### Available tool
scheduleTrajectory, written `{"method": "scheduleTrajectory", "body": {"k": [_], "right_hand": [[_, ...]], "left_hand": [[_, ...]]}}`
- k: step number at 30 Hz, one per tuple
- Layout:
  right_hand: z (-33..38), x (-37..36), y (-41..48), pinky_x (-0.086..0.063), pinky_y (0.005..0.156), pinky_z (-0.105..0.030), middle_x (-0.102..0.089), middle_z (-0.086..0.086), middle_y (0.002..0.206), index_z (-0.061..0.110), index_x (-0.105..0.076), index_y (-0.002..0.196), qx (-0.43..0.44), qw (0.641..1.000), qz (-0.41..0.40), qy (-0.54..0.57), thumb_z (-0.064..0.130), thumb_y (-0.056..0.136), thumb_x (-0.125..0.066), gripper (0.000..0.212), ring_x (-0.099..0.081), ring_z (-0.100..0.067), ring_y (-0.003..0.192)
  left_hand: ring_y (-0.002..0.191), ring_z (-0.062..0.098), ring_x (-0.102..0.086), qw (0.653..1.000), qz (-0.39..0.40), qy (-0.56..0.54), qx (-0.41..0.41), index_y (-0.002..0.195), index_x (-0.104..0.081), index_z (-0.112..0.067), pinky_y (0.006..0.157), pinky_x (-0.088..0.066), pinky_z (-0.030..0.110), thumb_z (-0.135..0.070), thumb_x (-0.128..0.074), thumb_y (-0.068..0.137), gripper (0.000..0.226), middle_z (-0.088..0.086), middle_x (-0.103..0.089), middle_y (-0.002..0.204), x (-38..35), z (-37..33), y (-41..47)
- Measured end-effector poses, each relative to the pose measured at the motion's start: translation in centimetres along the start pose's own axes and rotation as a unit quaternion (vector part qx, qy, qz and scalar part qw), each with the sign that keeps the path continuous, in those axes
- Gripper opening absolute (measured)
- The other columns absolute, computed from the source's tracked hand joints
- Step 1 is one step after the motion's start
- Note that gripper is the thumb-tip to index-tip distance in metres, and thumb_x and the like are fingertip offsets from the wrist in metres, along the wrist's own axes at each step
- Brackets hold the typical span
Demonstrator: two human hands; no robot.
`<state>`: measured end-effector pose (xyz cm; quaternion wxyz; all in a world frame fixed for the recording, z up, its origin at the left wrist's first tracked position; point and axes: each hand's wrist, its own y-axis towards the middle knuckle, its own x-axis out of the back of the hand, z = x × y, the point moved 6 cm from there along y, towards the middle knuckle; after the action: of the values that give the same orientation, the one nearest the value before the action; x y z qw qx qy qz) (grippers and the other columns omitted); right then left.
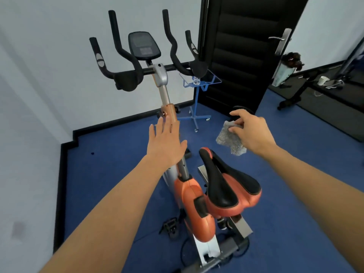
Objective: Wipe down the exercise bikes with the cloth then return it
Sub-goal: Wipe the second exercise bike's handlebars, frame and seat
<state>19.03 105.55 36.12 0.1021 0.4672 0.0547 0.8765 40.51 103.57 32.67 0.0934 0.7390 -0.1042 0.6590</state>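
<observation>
Two bare hands out over one orange-and-silver exercise bike (194, 196), parked on blue carpet floor (110, 164) towards its far left corner, where white walls meet.

Left hand (165, 141): flat and released, fingers straight and slightly spread, holding nothing. Fingertips up at the copper-coloured clamp collar (169, 113) of the handlebar post (touching or just in front, cannot tell).

Right hand (252, 133): grasping a crumpled grey textured cloth (229, 139), pinched at its upper end between thumb and curled fingers. Cloth hanging in the air below that hand, just beyond the nose of the black-and-orange padded saddle (226, 186) and to the right of the post, apart from both.

Higher up: black multi-grip handlebars (126, 75) and a dark oval console (143, 45).

Beyond the bike, near the floor's far edge: a blue wheeled stand (194, 107) with a clear tray, beside an open black panelled door (242, 46).
</observation>
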Motion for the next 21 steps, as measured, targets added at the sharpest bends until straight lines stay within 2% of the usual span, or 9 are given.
{"method": "scheduleTrajectory", "body": {"k": [9,14,21], "right_hand": [[-3.9,4.7,-1.4,-0.047,0.074,-0.029,-0.061,-0.005,0.103,0.018,-0.046,0.13,0.017,0.999,-0.016,0.028,0.01,0.09,-0.057,0.042,-0.056,-0.018,0.088],[-6.5,7.5,-2.1,-0.045,0.078,-0.028,-0.061,-0.009,0.108,0.016,-0.047,0.129,0.043,0.998,-0.027,0.036,0.01,0.089,-0.058,0.042,-0.052,-0.015,0.091],[-11.5,11.9,-2.6,-0.05,0.078,-0.035,-0.059,-0.006,0.099,0.016,-0.046,0.129,0.05,0.998,-0.003,0.04,0.01,0.089,-0.058,0.042,-0.056,-0.019,0.088]], "left_hand": [[0.143,0.029,0.011,0.999,-0.024,0.04,-0.015,0.15,-0.002,-0.019,0.116,0.002,0.047,-0.046,-0.03,0.098,0.065,0.011,0.006,0.157,1.3,-7.4,-0.1],[0.144,0.028,0.01,0.998,-0.031,0.046,-0.009,0.149,-0.002,-0.018,0.116,0.003,0.047,-0.045,-0.03,0.098,0.065,0.01,0.006,0.157,0.5,-12.1,-0.3],[0.143,0.028,0.011,0.998,-0.002,0.054,0.011,0.149,0.002,-0.016,0.115,0.003,0.047,-0.046,-0.029,0.099,0.066,0.01,0.008,0.157,-0.1,-20.0,0.6]]}}
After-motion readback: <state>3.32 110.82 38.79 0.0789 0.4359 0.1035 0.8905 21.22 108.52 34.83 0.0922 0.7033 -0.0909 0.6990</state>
